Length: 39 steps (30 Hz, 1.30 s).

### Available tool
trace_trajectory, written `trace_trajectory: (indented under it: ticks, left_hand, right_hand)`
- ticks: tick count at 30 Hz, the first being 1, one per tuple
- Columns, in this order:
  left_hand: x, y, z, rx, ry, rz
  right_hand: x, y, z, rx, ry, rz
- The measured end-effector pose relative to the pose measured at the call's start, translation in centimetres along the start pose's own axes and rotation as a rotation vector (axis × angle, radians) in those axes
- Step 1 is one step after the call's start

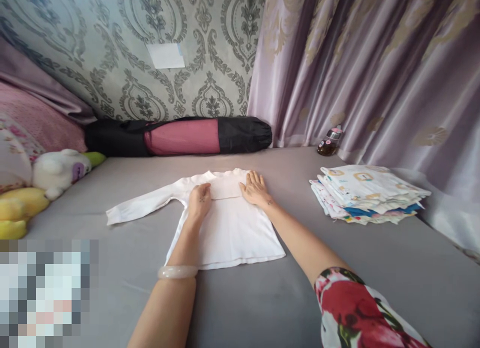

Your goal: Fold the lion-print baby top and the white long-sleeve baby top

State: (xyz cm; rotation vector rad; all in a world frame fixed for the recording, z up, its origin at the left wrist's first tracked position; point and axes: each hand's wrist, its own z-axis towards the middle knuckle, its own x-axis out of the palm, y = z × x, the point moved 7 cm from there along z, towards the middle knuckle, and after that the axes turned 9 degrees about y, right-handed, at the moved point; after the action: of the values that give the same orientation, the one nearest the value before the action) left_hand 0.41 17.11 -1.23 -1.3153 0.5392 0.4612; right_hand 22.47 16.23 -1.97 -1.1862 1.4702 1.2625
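A small white long-sleeved shirt (234, 233) lies spread on the grey bed sheet, its collar pointing away from me. One sleeve (150, 205) stretches out to the left. The other sleeve (227, 188) is folded flat across the chest. My left hand (200, 200) is closed at the cuff end of that folded sleeve, with its fingertips partly hidden. Lying flat on the shirt's right shoulder, my right hand (255, 188) has its fingers stretched out and holds nothing.
To the right sits a stack of folded printed clothes (369, 193), with a bottle (330, 141) behind it. A black and pink rolled bag (182, 136) lies along the wall. Plush toys (60, 173) are at the left, and a purple curtain (337, 63) hangs at the right.
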Motion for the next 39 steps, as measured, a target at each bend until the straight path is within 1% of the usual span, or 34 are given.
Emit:
trace_trajectory:
  ticks: [3, 8, 16, 24, 29, 32, 34, 36, 38, 39]
  left_hand:
    - [0.0, 0.5, 0.1, 0.014, -0.006, 0.055]
    - [0.2, 0.6, 0.1, 0.051, 0.006, 0.098]
    - [0.2, 0.8, -0.1, 0.106, -0.01, 0.118]
    - [0.4, 0.8, -0.2, 0.12, -0.019, 0.16]
    - [0.5, 0.7, -0.2, 0.149, -0.017, 0.153]
    - [0.6, 0.6, -0.2, 0.139, -0.008, 0.16]
    - [0.7, 0.5, -0.3, 0.108, 0.017, 0.212]
    - [0.5, 0.1, -0.6, 0.069, 0.012, 0.302]
    - [0.0, -0.9, -1.1, 0.046, -0.036, 0.394]
    - [-0.2, -1.5, -1.4, 0.047, -0.055, 0.434]
  right_hand:
    - [0.3, -0.1, -0.1, -0.004, -0.01, -0.018]
    - [0.6, -0.3, 0.2, -0.005, 0.02, -0.016]
    - [0.6, -0.5, 0.2, 0.024, 0.029, 0.001]
    - [0.0, -0.4, 0.7, 0.052, 0.059, -0.017]
    - [0.2, -0.2, 0.8, 0.106, 0.015, -0.018]
    - [0.3, -0.1, 0.8, 0.111, 0.023, -0.026]
    - [0.3, -0.1, 0.8, 0.118, 0.049, -0.03]
    - [0.0, 0.0, 0.7, 0.139, 0.077, -0.04]
    - [-0.7, 0.6, 0.3, 0.131, 0.053, -0.064]
    - [-1.1, 1.4, 0.1, 0.092, 0.017, -0.077]
